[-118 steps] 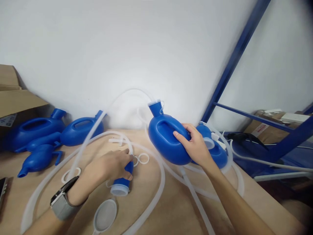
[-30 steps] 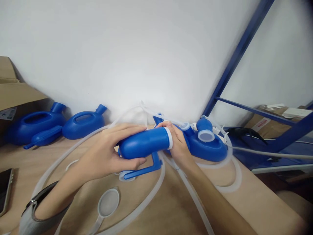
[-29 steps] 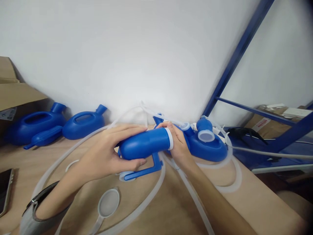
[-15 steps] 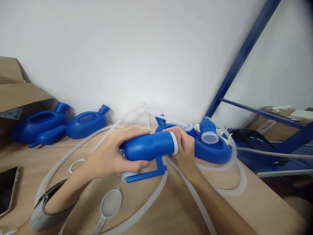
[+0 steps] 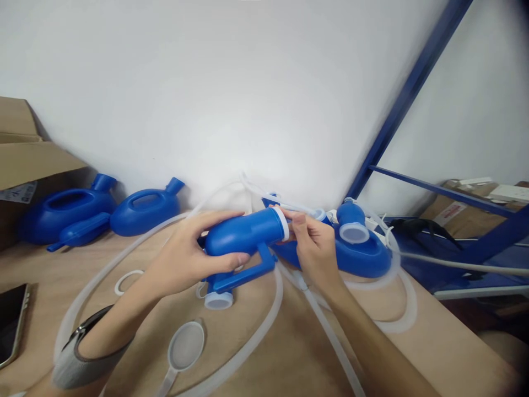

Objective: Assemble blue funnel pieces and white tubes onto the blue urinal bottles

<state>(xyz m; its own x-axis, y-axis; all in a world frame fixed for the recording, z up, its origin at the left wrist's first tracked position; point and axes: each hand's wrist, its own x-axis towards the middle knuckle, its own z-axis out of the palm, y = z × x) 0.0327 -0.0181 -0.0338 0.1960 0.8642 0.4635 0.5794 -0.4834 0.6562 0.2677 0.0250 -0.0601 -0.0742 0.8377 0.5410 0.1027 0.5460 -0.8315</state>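
Note:
My left hand [image 5: 182,256] wraps round a blue plastic urinal bottle [image 5: 243,234] with a side handle, holding it tilted above the table. A white ring [image 5: 281,223] sits on its mouth at the right end. The curled fingers of my right hand [image 5: 316,248] grip at that ring's edge; the fingertips are partly hidden. Below the bottle is another blue piece with a white-rimmed mouth [image 5: 219,300]. A translucent strap with a round cap [image 5: 185,346] lies on the table nearer to me, and a loose white ring [image 5: 128,281] lies to the left.
Clear tubing [image 5: 248,358] loops over the table. Blue bottles [image 5: 144,212] stand back left beside a cardboard box [image 5: 41,162]. At right are another blue bottle [image 5: 363,256] and a small blue funnel-like part [image 5: 351,218]. A phone [image 5: 12,322] lies far left; a blue metal frame [image 5: 405,105] rises right.
The blue bottle has tilted, its ringed end rising and shifting slightly left. My right hand has drawn a little to the right, its fingers now at the ring's edge.

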